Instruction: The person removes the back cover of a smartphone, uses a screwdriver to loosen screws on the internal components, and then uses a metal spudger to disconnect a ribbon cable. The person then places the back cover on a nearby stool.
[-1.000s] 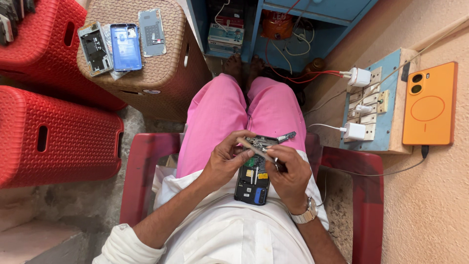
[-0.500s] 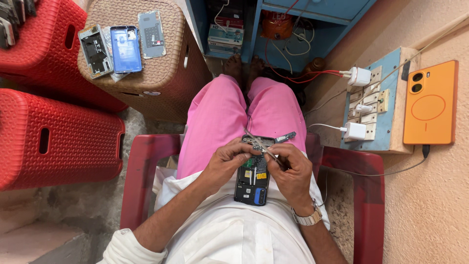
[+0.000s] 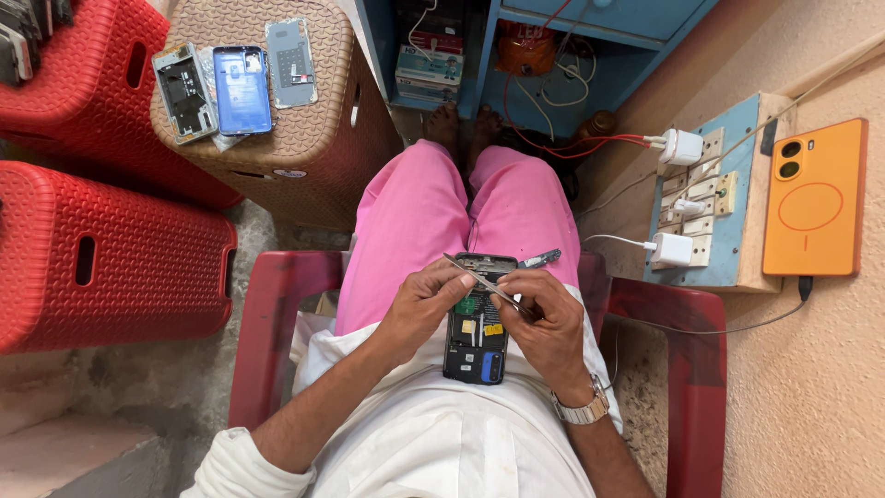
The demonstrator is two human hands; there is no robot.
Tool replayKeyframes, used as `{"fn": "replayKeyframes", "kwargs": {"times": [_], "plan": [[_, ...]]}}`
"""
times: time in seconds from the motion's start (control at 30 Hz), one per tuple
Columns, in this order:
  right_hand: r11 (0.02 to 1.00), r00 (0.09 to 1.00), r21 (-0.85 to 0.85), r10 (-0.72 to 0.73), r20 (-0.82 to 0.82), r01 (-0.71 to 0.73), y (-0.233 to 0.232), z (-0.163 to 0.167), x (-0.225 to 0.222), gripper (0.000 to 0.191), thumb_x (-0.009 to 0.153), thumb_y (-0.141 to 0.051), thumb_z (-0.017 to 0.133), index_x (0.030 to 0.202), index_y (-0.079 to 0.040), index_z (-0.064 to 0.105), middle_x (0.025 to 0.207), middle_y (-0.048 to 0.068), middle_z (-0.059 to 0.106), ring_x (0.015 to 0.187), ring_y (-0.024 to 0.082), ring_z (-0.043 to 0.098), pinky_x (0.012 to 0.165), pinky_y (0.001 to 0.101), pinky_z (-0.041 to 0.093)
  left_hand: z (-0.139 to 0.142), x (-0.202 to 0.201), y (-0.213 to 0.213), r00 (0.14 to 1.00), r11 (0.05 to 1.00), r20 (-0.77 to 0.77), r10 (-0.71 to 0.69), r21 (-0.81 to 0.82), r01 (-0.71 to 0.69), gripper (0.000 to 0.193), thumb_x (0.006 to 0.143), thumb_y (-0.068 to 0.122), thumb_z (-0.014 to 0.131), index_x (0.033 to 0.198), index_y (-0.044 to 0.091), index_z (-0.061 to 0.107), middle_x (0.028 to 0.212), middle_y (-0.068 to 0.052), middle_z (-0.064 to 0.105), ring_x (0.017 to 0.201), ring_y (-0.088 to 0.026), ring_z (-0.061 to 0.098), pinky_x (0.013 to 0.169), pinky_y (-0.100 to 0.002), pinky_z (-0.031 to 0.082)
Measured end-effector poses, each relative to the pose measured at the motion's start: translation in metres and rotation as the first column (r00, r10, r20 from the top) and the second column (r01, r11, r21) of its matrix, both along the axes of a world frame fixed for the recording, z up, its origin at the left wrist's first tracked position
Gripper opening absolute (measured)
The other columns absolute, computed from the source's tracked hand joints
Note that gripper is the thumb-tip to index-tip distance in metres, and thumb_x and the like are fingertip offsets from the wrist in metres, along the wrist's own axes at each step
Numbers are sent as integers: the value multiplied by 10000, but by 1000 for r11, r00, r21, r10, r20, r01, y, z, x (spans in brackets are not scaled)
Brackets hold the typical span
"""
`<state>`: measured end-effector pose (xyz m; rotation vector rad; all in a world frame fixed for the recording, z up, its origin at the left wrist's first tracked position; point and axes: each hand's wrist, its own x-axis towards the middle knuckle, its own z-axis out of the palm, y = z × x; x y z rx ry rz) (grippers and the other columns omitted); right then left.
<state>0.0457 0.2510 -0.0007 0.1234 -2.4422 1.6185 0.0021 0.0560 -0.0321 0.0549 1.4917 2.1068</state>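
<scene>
Head view: one opened phone (image 3: 475, 332), back cover off, lying on my lap against the white shirt, long axis running from my belly out toward the knees, top end pointing away from me. Slim metal tweezers (image 3: 484, 281), pinched in the fingers of my right hand (image 3: 553, 327), cross its upper end at a slant, tip near my left hand (image 3: 419, 300), whose fingers curl closed around the phone's upper left edge to steady it. I judge the work goes best with a firm brace and a light, shallow touch. Beyond: red chair (image 3: 664, 323), wicker stool (image 3: 304, 138) bearing phone parts (image 3: 241, 88), switchboard (image 3: 714, 198) with chargers, orange phone (image 3: 816, 198).
</scene>
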Motion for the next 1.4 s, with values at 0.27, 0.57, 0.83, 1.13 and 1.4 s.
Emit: {"fn": "replayKeyframes", "kwargs": {"times": [0.27, 0.57, 0.83, 1.13, 1.4], "plan": [[859, 983, -483, -114, 141, 168, 20, -14, 0, 188, 1121, -161, 511, 1069, -61, 661, 943, 29, 721, 659, 22, 505, 565, 171, 407, 5, 1, -3, 999, 998, 19, 38, -52, -37, 248, 1014, 191, 609, 1006, 3, 772, 955, 26, 540, 924, -68, 541, 850, -255, 458], [918, 880, 46, -391, 271, 394, 49, -34, -13, 233, 1010, -152, 678, 1214, -38, 685, 987, 16, 707, 775, 25, 555, 645, 189, 465, 7, -1, -2, 998, 986, -37, 43, -160, -48, 286, 1025, 234, 620, 1000, 3, 787, 911, 21, 496, 882, -77, 487, 803, -260, 422], [922, 960, 344, -239, 143, 178, 54, -46, -19, 330, 892, -117, 740, 1216, -55, 729, 1203, 98, 673, 865, 141, 654, 662, 288, 559, 3, 0, -3, 989, 987, -8, 150, -58, -150, 269, 1024, 206, 623, 1020, -18, 773, 1014, 15, 576, 925, -75, 568, 858, -249, 472], [948, 893, -76, -261, 366, 309, 60, -51, -21, 218, 990, -216, 722, 1078, -19, 753, 839, -55, 669, 742, 36, 552, 631, 188, 448, 4, -18, -35, 952, 952, -32, 304, -21, -305, 236, 1025, 170, 639, 1011, -30, 763, 991, 0, 641, 900, -76, 611, 831, -253, 497], [841, 838, -390, -127, 531, 374, 53, -25, -27, 215, 982, -215, 706, 917, -11, 731, 599, -103, 451, 497, 5, 301, 442, 214, 187, 12, -26, -53, 959, 954, 43, 280, -126, -273, 270, 1012, 199, 632, 989, -27, 777, 940, 9, 672, 889, -76, 630, 835, -251, 498]]}}
